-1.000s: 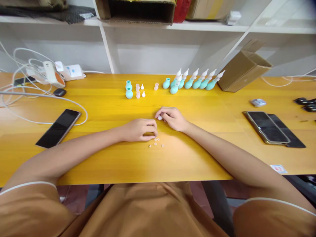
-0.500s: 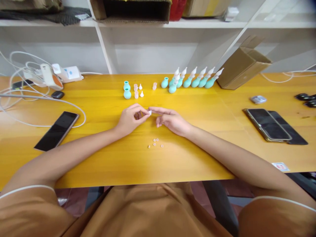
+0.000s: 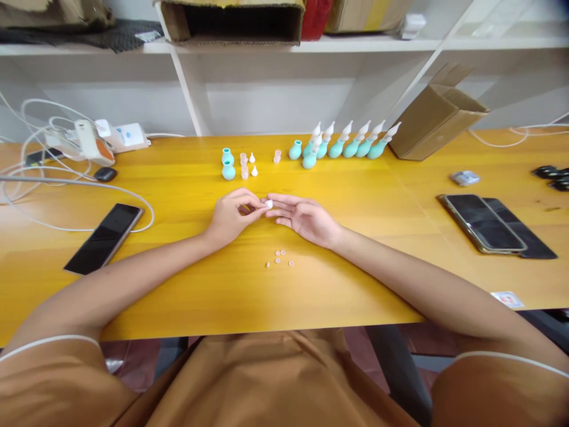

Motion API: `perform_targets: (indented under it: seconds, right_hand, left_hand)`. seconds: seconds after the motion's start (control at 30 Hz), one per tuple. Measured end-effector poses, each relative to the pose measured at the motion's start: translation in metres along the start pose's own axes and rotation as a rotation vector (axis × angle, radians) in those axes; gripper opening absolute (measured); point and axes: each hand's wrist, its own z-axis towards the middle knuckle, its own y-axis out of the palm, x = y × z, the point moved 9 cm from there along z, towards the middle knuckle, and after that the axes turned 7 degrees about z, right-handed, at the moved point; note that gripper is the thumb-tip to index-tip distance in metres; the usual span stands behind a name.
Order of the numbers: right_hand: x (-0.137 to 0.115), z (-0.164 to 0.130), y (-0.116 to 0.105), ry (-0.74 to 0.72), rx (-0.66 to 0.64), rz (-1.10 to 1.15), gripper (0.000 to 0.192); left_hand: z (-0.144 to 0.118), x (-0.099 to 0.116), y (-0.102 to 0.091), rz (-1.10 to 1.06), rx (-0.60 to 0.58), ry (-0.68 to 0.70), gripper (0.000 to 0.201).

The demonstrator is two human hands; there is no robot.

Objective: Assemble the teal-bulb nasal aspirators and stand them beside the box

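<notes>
Between thumb and fingertips, my left hand (image 3: 235,214) pinches a small white piece (image 3: 269,204), probably a nozzle tip; most of it is hidden. My right hand (image 3: 311,220) is open, its fingers stretched out toward that piece, with the fingertips close to or touching it. Several tiny pink rings (image 3: 278,261) lie on the table below the hands. Beyond my left hand are two turquoise bulbs (image 3: 228,171), two pink connectors (image 3: 244,172) and two white nozzle tips (image 3: 254,171). One more pink connector (image 3: 277,156) stands alone to their right.
Several assembled bulbs with white tips (image 3: 351,142) line the back, beside an open turquoise bulb (image 3: 295,150). A cardboard box (image 3: 438,121) leans at the back right. Phones lie left (image 3: 104,238) and right (image 3: 482,223). White cables (image 3: 44,127) and chargers crowd the left.
The fingers of my right hand have uncurled and spread, the palm turning more upward. My left hand keeps its pinch on the white piece. The view has shifted slightly.
</notes>
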Motion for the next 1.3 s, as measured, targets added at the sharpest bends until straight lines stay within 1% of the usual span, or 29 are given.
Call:
perform_targets:
  seconds: [0.17,0.33,0.5,0.8,1.0,1.17,1.3]
  right_hand:
    - [0.002,0.001,0.001,-0.008,-0.017,0.005,0.049]
    - [0.006,0.002,0.000,0.007,-0.029,0.033,0.046]
    - [0.006,0.003,-0.002,0.001,-0.020,0.002,0.046]
    - [0.001,0.001,0.003,-0.096,-0.019,-0.031,0.046]
    - [0.001,-0.001,0.003,-0.101,-0.010,-0.061,0.046]
    - [0.001,0.000,0.002,-0.101,-0.013,-0.064,0.046]
    - [0.001,0.001,0.000,-0.092,0.002,-0.050,0.043]
  left_hand:
    - [-0.001,0.004,-0.003,0.001,0.011,0.009,0.017]
    - [-0.001,0.008,-0.003,0.021,-0.021,0.008,0.008]
    - [0.001,0.003,0.000,0.020,-0.038,-0.048,0.013]
    - [0.002,-0.003,0.007,-0.031,-0.074,-0.098,0.022]
    - [0.001,-0.008,0.011,-0.086,-0.087,-0.108,0.022]
    - [0.002,-0.009,0.012,-0.082,-0.092,-0.125,0.024]
    - [0.002,-0.009,0.015,-0.110,-0.119,-0.106,0.016]
